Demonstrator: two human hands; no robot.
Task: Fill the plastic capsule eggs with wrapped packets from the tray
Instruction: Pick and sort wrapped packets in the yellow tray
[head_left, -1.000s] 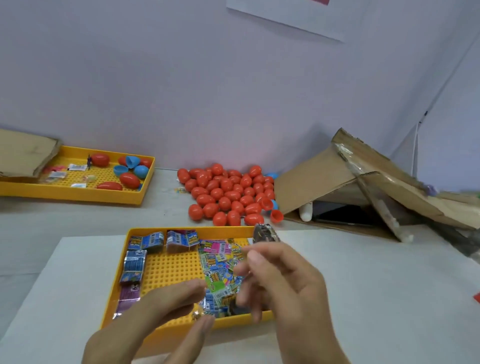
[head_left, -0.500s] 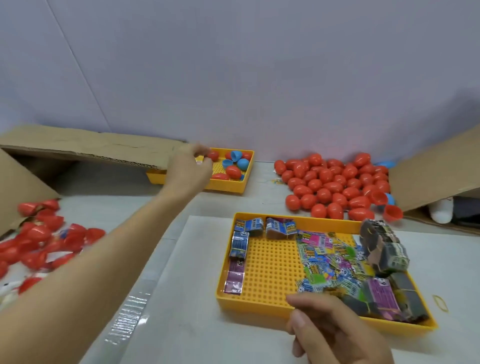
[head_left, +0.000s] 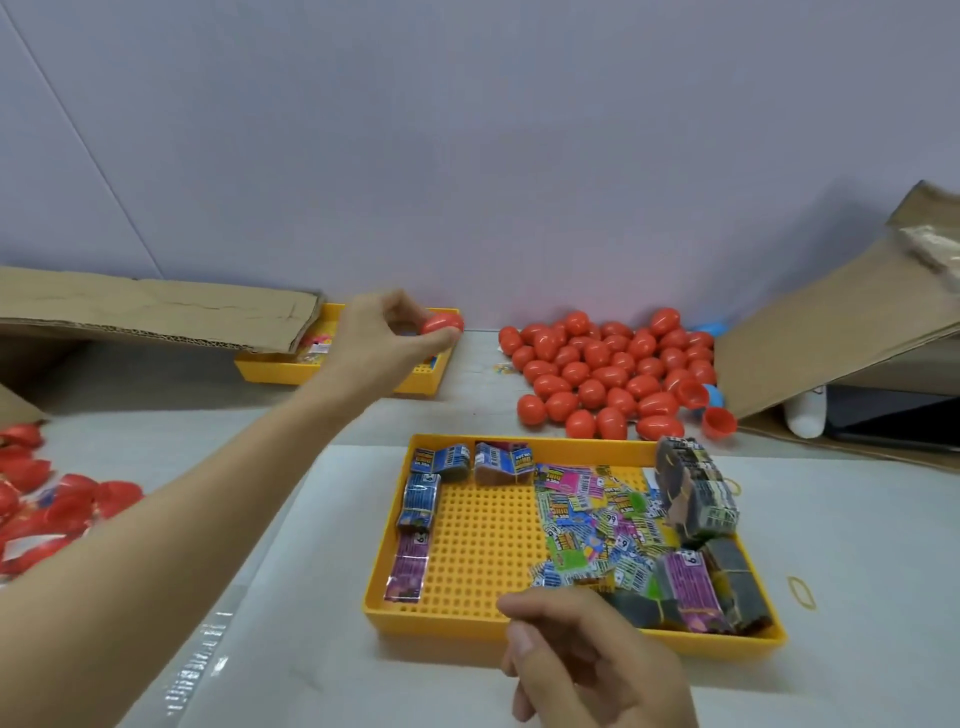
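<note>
My left hand (head_left: 379, 343) reaches over the far yellow tray (head_left: 291, 370) and pinches a red capsule egg (head_left: 442, 323) between thumb and fingertips. The near yellow tray (head_left: 441, 618) holds several wrapped packets (head_left: 597, 525), loose in the middle and bundled at its left, top and right sides. My right hand (head_left: 587, 660) hovers at that tray's front edge with its fingers curled, back toward the camera; whatever is inside it is hidden.
A pile of red eggs (head_left: 602, 374) lies against the wall, with a red half (head_left: 719, 422) at its right. Cardboard flaps (head_left: 156, 312) overhang the far tray. A cardboard box (head_left: 831, 338) stands at right. More red pieces (head_left: 47, 499) lie far left. A rubber band (head_left: 801, 592) lies beside the near tray.
My left hand went from the near tray out to the far tray and now pinches a red egg. My right hand drew back to the near tray's front edge.
</note>
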